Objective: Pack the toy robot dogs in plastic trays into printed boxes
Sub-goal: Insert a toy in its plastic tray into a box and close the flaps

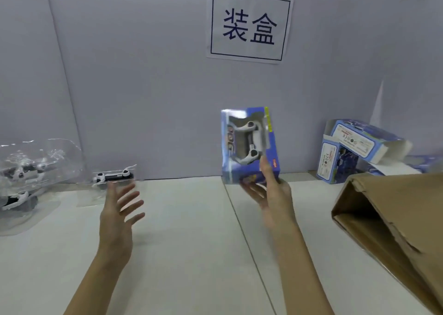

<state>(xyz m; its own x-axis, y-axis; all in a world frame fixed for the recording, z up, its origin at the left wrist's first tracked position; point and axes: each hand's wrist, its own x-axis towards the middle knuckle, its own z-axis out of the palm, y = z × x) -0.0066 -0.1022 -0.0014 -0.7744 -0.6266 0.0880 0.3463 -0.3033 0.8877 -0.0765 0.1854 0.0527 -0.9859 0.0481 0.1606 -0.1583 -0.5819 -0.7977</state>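
Observation:
My right hand (268,190) grips the lower end of a blue printed box (248,144), held upright above the table; a white and black toy robot dog shows through its window. My left hand (119,209) hovers over the table with fingers spread and holds nothing. Just beyond its fingertips lies a toy robot dog in a clear plastic tray (113,176) against the back wall. More toy dogs in clear trays (24,173) are piled at the far left. Empty printed boxes (347,151) lie at the back right.
A large brown cardboard carton (395,223) lies on its side at the right, its opening facing left. A grey wall with a paper sign (249,24) stands close behind the white table (191,242).

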